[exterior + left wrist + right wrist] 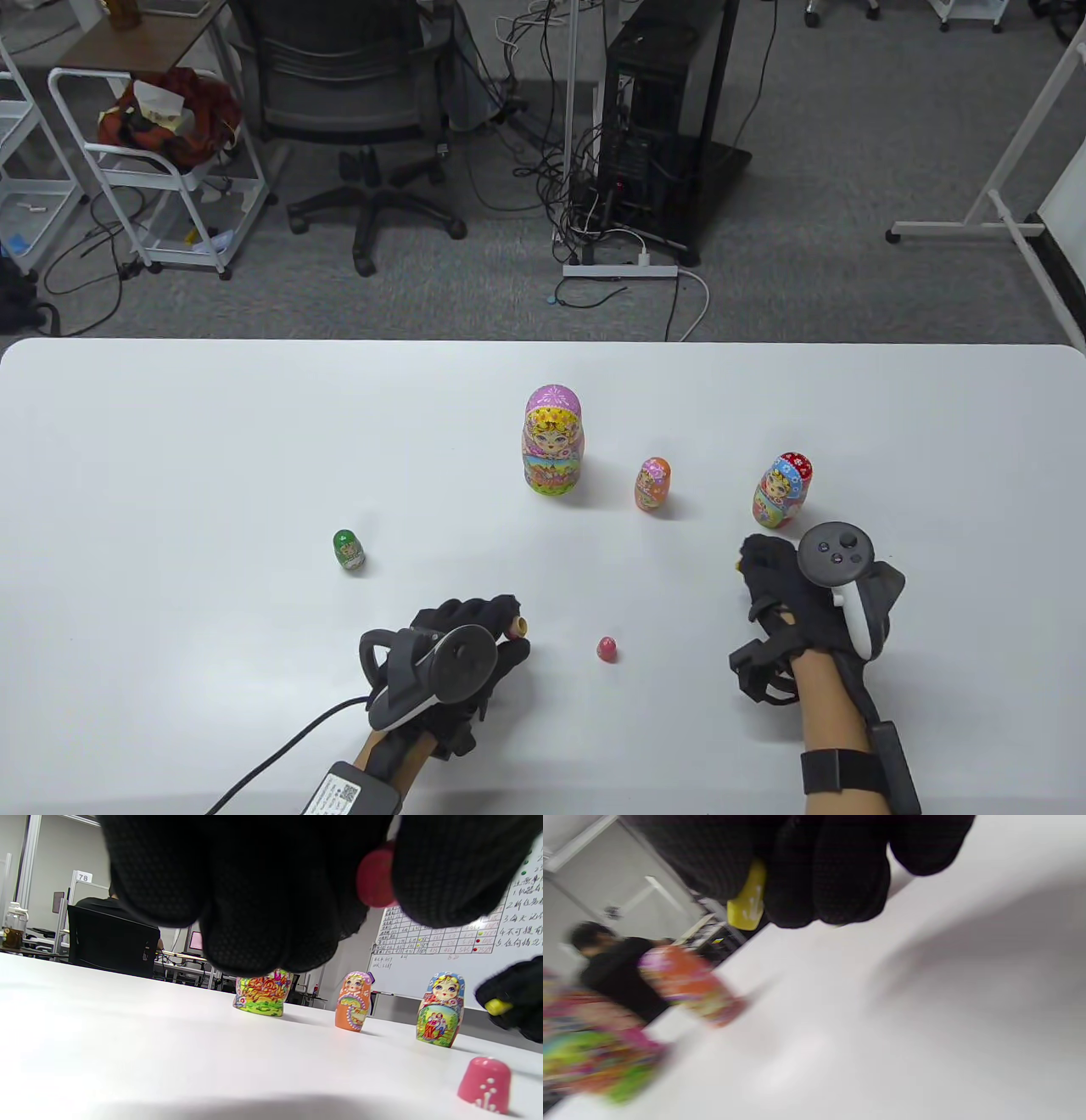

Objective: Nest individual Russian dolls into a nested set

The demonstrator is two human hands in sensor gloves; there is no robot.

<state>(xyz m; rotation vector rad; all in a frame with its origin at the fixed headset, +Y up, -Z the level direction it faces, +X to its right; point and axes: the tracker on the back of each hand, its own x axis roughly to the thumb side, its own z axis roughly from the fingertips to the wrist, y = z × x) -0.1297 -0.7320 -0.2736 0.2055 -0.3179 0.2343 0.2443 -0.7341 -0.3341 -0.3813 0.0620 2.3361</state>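
My left hand (507, 635) pinches a small pink doll half (515, 627), which also shows between its fingers in the left wrist view (374, 878). The other pink half (607, 650) stands on the table just to its right, also in the left wrist view (485, 1084). My right hand (753, 562) holds a tiny yellow doll (747, 902) just above the table. The closed dolls stand upright: the large pink-purple doll (552, 440), the orange doll (652, 485), and the blue-red doll (781, 490) just beyond my right hand. A green doll (349, 550) stands at the left.
The white table (170, 467) ends at its far edge, with an office chair (356, 102), a cart and cables on the floor beyond. A cable (280, 747) runs from my left wrist off the bottom edge.
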